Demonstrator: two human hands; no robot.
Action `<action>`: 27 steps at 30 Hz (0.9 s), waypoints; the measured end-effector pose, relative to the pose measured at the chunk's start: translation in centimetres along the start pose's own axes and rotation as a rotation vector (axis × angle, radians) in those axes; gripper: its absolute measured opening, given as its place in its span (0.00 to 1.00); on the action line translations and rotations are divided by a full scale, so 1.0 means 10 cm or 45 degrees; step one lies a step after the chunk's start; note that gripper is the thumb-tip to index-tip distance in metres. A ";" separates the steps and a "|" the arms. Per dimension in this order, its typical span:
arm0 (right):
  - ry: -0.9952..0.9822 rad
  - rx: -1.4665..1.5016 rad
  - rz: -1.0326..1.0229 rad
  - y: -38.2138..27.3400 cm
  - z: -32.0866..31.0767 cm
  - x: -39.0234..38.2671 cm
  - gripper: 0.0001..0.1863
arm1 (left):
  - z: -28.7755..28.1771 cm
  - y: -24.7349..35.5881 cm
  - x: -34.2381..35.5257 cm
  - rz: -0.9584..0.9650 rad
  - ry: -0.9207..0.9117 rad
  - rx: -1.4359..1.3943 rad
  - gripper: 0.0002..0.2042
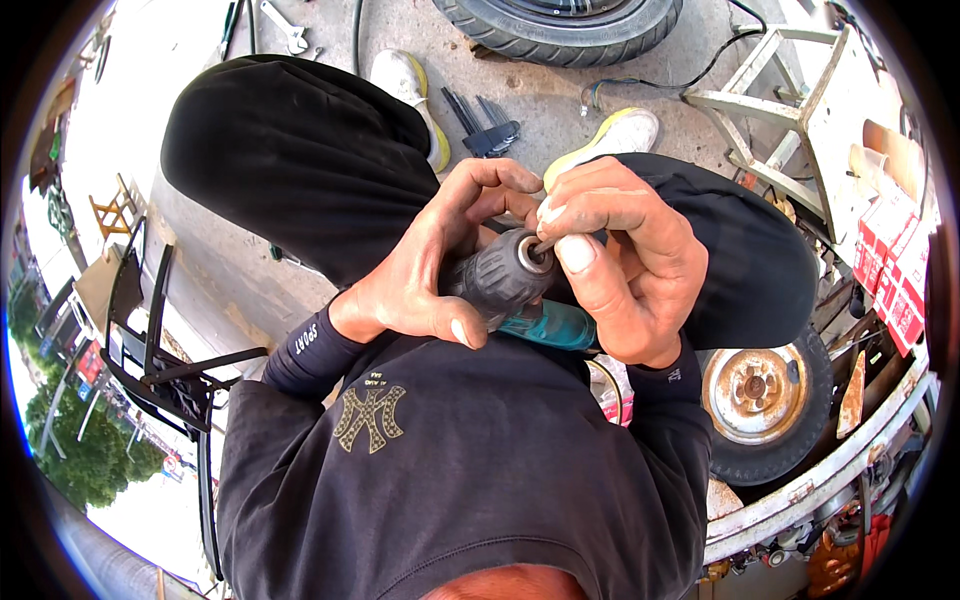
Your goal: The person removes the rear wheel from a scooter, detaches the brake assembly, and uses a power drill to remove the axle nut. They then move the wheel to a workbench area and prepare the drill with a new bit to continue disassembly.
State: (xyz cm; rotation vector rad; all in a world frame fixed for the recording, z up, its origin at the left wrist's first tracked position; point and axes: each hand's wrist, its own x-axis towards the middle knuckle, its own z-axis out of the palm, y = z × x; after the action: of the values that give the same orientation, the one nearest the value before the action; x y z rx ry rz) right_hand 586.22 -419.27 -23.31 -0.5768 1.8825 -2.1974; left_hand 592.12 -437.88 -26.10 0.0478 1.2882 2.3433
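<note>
A power drill with a teal body [553, 325] and a black chuck [497, 278] rests in my lap, chuck facing up. My left hand [425, 262] curls around the chuck, its thumb pressed on the near side and its fingers on the far side. A thin dark bit [541, 246] stands in the mouth of the chuck. Thumb and fingertips of my right hand [640, 262] pinch its upper end. The drill's grip is mostly hidden under my hands and against my body.
On the ground ahead lie a hex key set [490, 132], a wrench [287, 30] and a tyre [570, 32]. A metal frame [780, 110] stands far right, above red-and-white boxes [893, 255]. A rusty-rimmed wheel [757, 390] is at my right, a black chair frame [150, 345] at my left.
</note>
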 end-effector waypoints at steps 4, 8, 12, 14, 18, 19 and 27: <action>0.003 -0.003 0.007 -0.01 -0.01 0.00 0.08 | 0.08 0.18 0.03 -0.222 0.104 -0.089 0.45; 0.010 0.004 0.006 -0.01 0.00 0.00 0.07 | 0.05 0.14 0.02 -0.215 0.093 -0.223 0.47; 0.013 0.006 0.030 -0.03 -0.01 -0.01 0.07 | 0.00 0.11 0.04 -0.096 -0.020 0.012 0.43; 0.034 0.022 0.038 -0.02 0.00 -0.01 0.06 | 0.03 0.19 0.05 -0.209 0.053 -0.107 0.40; 0.021 0.028 0.032 -0.03 -0.01 0.00 0.06 | 0.05 0.20 0.05 -0.204 0.086 -0.216 0.35; 0.024 0.031 0.033 -0.03 -0.01 0.00 0.06 | 0.05 0.19 0.05 -0.161 0.058 -0.207 0.34; 0.036 0.039 0.023 -0.01 0.01 0.00 0.06 | 0.01 0.16 0.00 -0.190 0.054 -0.237 0.27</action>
State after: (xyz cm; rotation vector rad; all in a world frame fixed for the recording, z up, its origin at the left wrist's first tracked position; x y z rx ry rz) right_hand 586.24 -419.34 -23.20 -0.5236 1.8568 -2.2303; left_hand 591.59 -438.51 -24.76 -0.1530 1.0486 2.3343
